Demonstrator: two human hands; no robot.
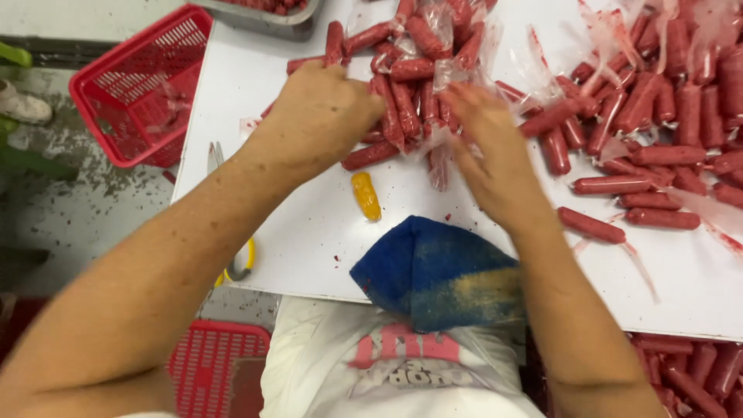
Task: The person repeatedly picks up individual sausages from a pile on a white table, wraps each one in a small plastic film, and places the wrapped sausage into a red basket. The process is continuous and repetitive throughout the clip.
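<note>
My left hand (321, 112) lies knuckles up on the near edge of the sausage pile (410, 85), fingers curled down into the red sausages; whether they are clamped on one I cannot tell, since the back of the hand covers them. My right hand (487, 151) sits just beside it, fingers spread and pressed on a clear plastic wrapper (439, 155) that holds more red sausages. The two hands are apart, with a few sausages between them.

Containers: a red mesh basket (143, 85) stands off the left edge of the white table (309, 224); it holds what looks like a scrap of clear film, otherwise hard to make out through the mesh. A metal tray (263, 15) at the top edge carries red sausages, but it is cut off by the frame. A second red basket (217, 364) below the table is mostly hidden by my forearm. At the lower right, beneath the table edge, more red sausages (696, 371) lie in a container whose walls are out of view.

On the table: a small yellow piece (366, 195) near my hands, its kind unclear; a blue cloth (437, 271) at the near edge; loose sausages (658, 155) and torn wrappers spread to the right. A yellow-handled tool (241, 263) shows partly behind my left forearm.
</note>
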